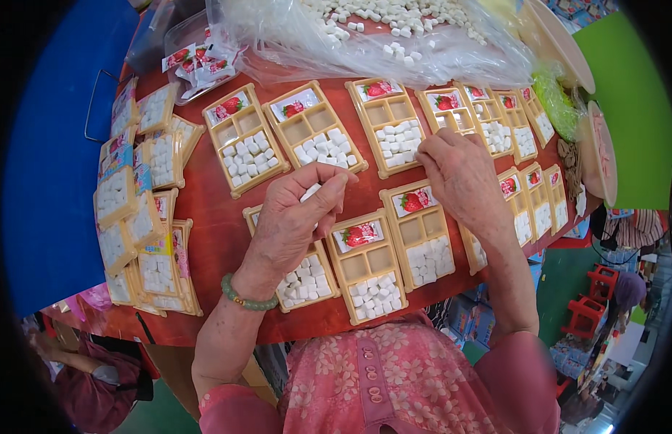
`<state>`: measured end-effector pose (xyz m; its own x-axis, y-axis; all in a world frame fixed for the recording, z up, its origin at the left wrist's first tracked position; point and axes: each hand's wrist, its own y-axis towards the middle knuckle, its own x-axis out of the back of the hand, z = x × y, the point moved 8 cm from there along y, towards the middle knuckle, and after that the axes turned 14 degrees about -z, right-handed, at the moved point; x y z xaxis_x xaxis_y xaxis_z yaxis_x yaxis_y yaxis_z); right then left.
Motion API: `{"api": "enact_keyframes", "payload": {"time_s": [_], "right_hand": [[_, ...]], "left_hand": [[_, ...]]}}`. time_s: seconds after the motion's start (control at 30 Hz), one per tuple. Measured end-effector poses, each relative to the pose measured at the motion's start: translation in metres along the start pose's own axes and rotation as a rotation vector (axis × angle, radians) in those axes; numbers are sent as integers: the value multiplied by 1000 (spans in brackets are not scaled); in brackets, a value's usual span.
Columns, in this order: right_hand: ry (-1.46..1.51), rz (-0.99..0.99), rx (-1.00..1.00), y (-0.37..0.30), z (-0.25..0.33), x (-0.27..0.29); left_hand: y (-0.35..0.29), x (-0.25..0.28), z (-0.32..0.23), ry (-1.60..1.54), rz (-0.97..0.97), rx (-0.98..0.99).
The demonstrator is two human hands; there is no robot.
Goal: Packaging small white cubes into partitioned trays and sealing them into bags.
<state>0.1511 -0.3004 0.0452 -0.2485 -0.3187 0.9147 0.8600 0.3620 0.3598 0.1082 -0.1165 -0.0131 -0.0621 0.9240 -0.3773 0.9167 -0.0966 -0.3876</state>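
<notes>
Red surface (196,210) covered by beige trays (379,259) across mid-frame, white cubes (311,192) clasped in the curled left hand (296,213), right hand (460,172) bent above trays right of centre, its grip cannot be told.

A lane of red tabletop (213,217) lies open between the stacked trays (161,159) at left and the two tray rows (379,258), whose neighbours nearly touch, while the plastic bag (278,54) obstructs the far side.
</notes>
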Motion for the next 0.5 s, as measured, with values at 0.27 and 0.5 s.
{"api": "enact_keyframes", "payload": {"time_s": [0.27,0.5], "right_hand": [[-61,48,53,-5,5,2],[-69,1,130,-8,22,6]], "left_hand": [[0,0,-1,15,-16,2],[-1,0,-2,-20,41,-10]]}}
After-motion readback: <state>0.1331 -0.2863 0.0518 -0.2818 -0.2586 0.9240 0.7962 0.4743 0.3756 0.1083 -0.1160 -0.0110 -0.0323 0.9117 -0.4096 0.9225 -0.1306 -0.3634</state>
